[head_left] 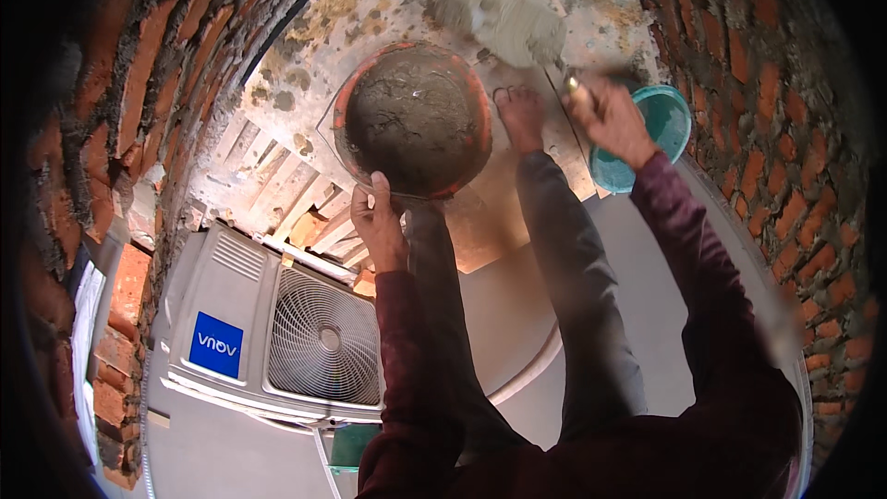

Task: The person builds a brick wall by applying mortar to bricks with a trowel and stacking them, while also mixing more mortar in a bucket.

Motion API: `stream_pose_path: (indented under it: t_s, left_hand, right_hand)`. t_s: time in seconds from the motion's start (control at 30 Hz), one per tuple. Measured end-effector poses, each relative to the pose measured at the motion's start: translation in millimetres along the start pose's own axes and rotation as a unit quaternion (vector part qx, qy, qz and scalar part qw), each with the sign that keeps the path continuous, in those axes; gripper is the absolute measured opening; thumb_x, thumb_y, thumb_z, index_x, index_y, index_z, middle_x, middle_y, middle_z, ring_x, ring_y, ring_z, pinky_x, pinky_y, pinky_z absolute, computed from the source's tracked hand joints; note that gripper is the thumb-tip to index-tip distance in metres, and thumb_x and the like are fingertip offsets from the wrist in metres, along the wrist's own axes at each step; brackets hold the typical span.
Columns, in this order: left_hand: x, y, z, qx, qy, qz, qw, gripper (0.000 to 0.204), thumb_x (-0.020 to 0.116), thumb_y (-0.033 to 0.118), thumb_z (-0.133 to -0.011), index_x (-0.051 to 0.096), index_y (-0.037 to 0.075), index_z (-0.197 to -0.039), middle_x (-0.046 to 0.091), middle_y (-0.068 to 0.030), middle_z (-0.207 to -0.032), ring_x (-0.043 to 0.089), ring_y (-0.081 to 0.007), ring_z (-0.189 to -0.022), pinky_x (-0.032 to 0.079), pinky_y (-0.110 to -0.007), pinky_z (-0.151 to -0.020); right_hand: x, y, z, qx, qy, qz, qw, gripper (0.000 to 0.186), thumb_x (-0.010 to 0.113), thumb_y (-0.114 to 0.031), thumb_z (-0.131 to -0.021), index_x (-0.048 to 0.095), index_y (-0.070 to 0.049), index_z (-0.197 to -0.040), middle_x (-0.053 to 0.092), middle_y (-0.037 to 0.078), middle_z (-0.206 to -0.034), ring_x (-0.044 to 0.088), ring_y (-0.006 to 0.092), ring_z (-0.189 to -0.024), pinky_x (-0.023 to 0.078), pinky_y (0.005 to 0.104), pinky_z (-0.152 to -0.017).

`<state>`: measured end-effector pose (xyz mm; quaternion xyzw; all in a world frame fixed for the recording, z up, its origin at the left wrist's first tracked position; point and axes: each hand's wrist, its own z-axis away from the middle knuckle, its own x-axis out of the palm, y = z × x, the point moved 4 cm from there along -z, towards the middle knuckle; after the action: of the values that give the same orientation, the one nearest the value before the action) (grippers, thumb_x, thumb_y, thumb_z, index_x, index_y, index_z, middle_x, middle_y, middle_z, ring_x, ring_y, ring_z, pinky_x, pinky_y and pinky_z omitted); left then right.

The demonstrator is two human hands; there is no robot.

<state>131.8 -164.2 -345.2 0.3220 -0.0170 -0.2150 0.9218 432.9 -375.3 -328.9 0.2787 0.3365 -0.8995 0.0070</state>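
My left hand [379, 231] is closed on the near-left rim of a round orange-red bucket [457, 74], which holds dark grey wet mortar [411, 120]. My right hand [610, 125] grips the handle of a trowel [575, 85], right of the bucket. The trowel's blade [540, 42] is over a pale, stained board [314, 55], with grey mortar about it; its exact outline is blurred. My bare foot [522, 120] stands between the bucket and my right hand. A teal basin [670, 120] sits just beyond my right wrist.
Rough brick walls with mortar rise on the left [139, 74] and right [785, 203]. Wooden slats [291, 185] lie at the board's near edge. Below are an air-conditioner outdoor unit [231, 277], a curved pale pipe [527, 370], a green object [351, 448] and a grey lower surface [212, 444].
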Motion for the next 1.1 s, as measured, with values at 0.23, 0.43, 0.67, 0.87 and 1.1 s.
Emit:
stream_pose_path:
  t_s: [0.23,0.43,0.67,0.87,1.1]
  left_hand:
    - [43,9,-3,0.021,-0.037,-0.047,0.998,0.013,0.068,0.010,-0.087,0.057,0.012,-0.080,0.053,0.0040,-0.070,0.045,-0.0059,-0.060,0.041,-0.023,-0.052]
    - [118,48,23,-0.004,-0.073,-0.053,0.996,0.027,0.069,0.011,-0.086,0.048,0.015,-0.070,0.047,0.0043,-0.064,0.043,-0.0064,-0.056,0.040,-0.021,-0.050]
    - [177,38,-40,-0.007,-0.184,-0.094,0.978,0.029,0.068,0.017,-0.089,0.046,0.017,-0.070,0.049,0.0052,-0.061,0.047,-0.0033,-0.055,0.041,-0.020,-0.048]
    - [150,4,-100,-0.037,-0.151,-0.092,0.984,0.021,0.064,0.037,-0.092,0.052,0.019,-0.093,0.060,0.0041,-0.090,0.057,-0.0093,-0.084,0.051,-0.032,-0.075]
    - [111,-89,82,-0.244,-0.292,-0.030,0.924,0.071,0.031,0.056,-0.100,0.023,0.005,-0.149,0.032,-0.0102,-0.152,0.033,-0.0278,-0.138,0.028,-0.045,-0.112]
  right_hand:
    - [10,-30,120,0.050,0.138,0.129,0.981,0.041,0.067,-0.021,-0.078,0.054,-0.005,-0.114,0.061,0.019,-0.085,0.064,0.0335,-0.075,0.052,0.0432,-0.063]
    - [-6,29,279,0.256,0.275,-0.134,0.917,0.020,0.058,-0.008,-0.082,0.054,-0.003,-0.100,0.059,0.017,-0.078,0.057,0.0351,-0.066,0.049,0.0382,-0.062]
    - [-67,91,237,0.099,0.220,0.053,0.969,0.022,0.055,-0.002,-0.078,0.053,-0.005,-0.099,0.059,0.011,-0.081,0.057,0.0272,-0.071,0.050,0.0335,-0.069]
    - [-55,117,225,0.188,0.175,-0.231,0.938,0.025,0.053,-0.004,-0.081,0.052,-0.003,-0.106,0.063,0.008,-0.085,0.060,0.0158,-0.080,0.050,0.0303,-0.072]
    - [-110,-46,245,0.150,0.121,-0.135,0.972,0.016,0.052,-0.004,-0.081,0.050,-0.001,-0.096,0.057,0.013,-0.078,0.061,0.0278,-0.076,0.050,0.0382,-0.066]
